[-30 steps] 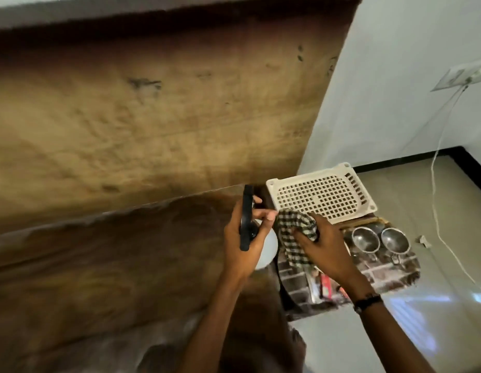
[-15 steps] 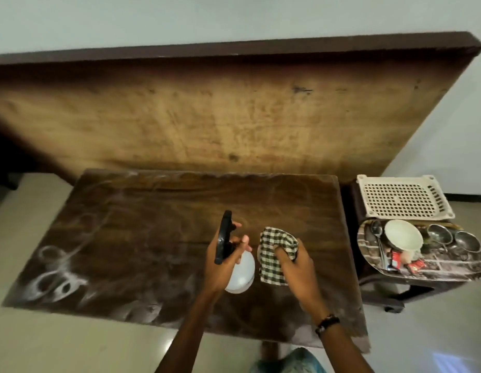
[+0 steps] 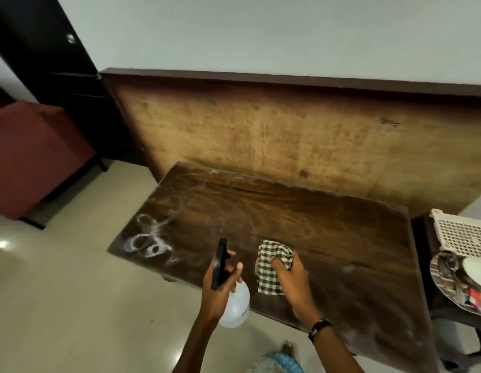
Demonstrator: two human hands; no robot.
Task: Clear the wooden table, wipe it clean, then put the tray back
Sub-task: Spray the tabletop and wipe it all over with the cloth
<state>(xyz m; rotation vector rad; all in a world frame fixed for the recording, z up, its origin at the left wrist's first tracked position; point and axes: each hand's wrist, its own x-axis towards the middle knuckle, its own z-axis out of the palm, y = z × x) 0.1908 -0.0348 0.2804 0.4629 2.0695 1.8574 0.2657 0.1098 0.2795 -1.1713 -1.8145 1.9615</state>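
The dark wooden table (image 3: pixel 301 224) fills the middle of the view, with white ring marks (image 3: pixel 146 238) near its left end. My left hand (image 3: pixel 220 281) grips a white spray bottle (image 3: pixel 235 305) with a black trigger head, held over the table's front edge. My right hand (image 3: pixel 290 275) holds a green-and-white checked cloth (image 3: pixel 270 267) just over the tabletop near the front. A patterned tray (image 3: pixel 443 281) with a white bowl (image 3: pixel 476 270) and a spoon (image 3: pixel 452 265) sits on a low stand at the right edge.
A white perforated plastic tray (image 3: pixel 465 235) lies behind the patterned tray. A large wooden board (image 3: pixel 287 135) leans against the wall behind the table. A red seat (image 3: pixel 32 157) and a dark cabinet (image 3: pixel 51 49) stand at the left. Glossy floor (image 3: pixel 86 305) lies in front.
The view has swung left from the side stand to the table. Both hands moved with it, still holding the bottle and the cloth, now over the table's front part.
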